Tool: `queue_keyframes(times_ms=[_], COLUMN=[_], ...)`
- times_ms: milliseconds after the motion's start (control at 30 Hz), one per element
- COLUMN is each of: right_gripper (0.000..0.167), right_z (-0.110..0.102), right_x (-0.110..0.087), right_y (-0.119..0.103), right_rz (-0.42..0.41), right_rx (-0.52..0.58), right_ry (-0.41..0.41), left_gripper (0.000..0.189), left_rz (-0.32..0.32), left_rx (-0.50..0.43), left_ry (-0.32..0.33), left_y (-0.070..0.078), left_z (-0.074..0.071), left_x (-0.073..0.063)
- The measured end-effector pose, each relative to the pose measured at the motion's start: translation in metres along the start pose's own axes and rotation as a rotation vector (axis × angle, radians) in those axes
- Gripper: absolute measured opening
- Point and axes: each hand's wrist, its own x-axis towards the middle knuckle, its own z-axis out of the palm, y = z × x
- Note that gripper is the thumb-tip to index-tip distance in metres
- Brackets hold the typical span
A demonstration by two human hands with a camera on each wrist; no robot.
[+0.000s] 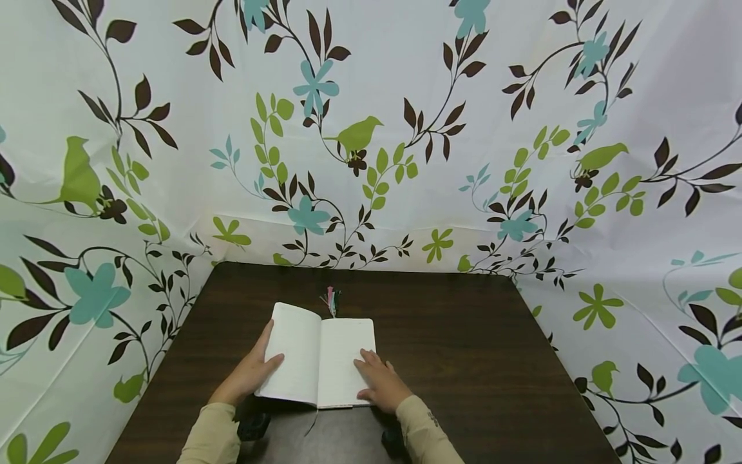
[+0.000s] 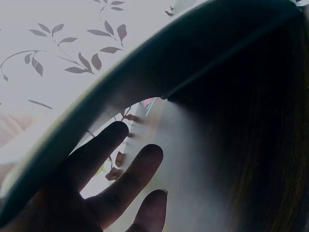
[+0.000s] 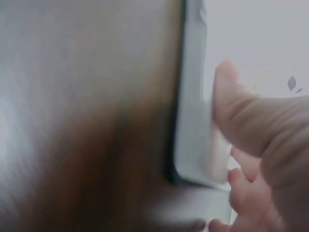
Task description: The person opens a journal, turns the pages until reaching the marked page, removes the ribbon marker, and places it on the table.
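Note:
An open notebook (image 1: 348, 354) with blank white pages lies on the dark wooden table. My left hand (image 1: 250, 368) holds its left half, thumb over the page edge and fingers behind the cover. In the left wrist view the dark cover (image 2: 203, 38) is raised off the table, and fingers (image 2: 128, 191) reach beneath it. Flat on the right page rests my right hand (image 1: 384, 383), its fingers spread. The right wrist view shows that hand's thumb (image 3: 241, 113) over the page near the notebook's lower edge (image 3: 193, 140).
A tassel (image 1: 331, 300) with pink and green strands sticks out above the notebook's spine. From the bottom hangs a thin dark ribbon (image 1: 312, 423). The table (image 1: 464, 361) extends to the right. Behind it hangs a white curtain (image 1: 406, 212) printed with leaves and birds.

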Motion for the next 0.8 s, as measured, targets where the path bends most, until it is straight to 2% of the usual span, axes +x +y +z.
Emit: queue_keyframes(times_ms=[200, 467, 667, 800], right_gripper=[0.082, 0.081, 0.076, 0.084], right_z=[-0.011, -0.011, -0.007, -0.005], right_x=[-0.006, -0.006, -0.004, -0.003], right_y=[0.012, 0.013, 0.015, 0.014], right_rz=[0.016, 0.018, 0.012, 0.024], right_rx=[0.095, 0.046, -0.004, 0.008], right_ry=[-0.002, 0.039, 0.105, 0.151], left_gripper=[0.086, 0.087, 0.086, 0.086], left_rz=[-0.001, -0.010, -0.005, -0.001], left_rx=[0.023, 0.019, 0.007, 0.009], left_ry=[0.011, 0.009, 0.004, 0.001], left_y=[0.003, 0.005, 0.005, 0.004], left_z=[0.000, 0.002, 0.001, 0.001], left_x=[-0.001, -0.002, -0.001, 0.000])
